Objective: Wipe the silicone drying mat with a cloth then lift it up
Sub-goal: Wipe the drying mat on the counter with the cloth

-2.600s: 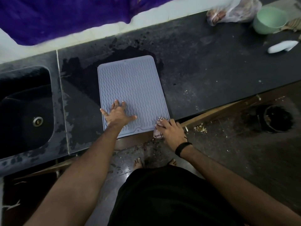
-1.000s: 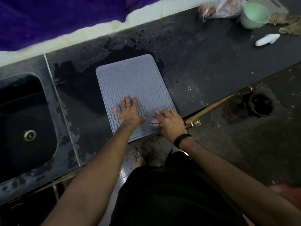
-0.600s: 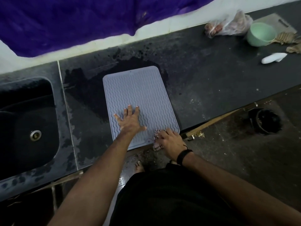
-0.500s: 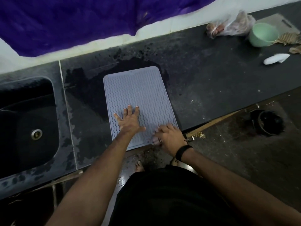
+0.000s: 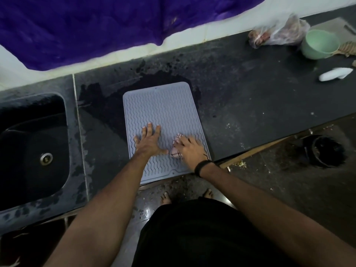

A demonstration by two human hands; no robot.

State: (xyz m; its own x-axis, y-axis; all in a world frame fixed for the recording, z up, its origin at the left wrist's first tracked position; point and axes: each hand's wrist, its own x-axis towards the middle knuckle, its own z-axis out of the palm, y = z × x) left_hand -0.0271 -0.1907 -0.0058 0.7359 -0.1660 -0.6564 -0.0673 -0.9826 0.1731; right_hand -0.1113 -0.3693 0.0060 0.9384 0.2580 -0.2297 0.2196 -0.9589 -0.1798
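Observation:
A pale blue-grey silicone drying mat point(image 5: 163, 110) with wavy ridges lies flat on the dark counter point(image 5: 250, 105), its near edge at the counter's front. My left hand point(image 5: 149, 141) presses flat on the mat's lower left part, fingers spread. My right hand point(image 5: 190, 149) rests on the mat's lower right part and is closed over a small pink-and-white cloth point(image 5: 175, 150), which shows between the two hands. Most of the cloth is hidden under my right palm.
A dark sink point(image 5: 32, 143) with a metal drain lies to the left. A wet patch point(image 5: 107, 99) darkens the counter behind the mat. At the far right stand a green bowl point(image 5: 319, 45), a plastic bag point(image 5: 277, 33) and a white object point(image 5: 335, 74). A purple fabric point(image 5: 96, 26) hangs above.
My right hand has slid the cloth up and leftwards from the mat's near right corner, closer to my left thumb. My left hand still presses on the mat.

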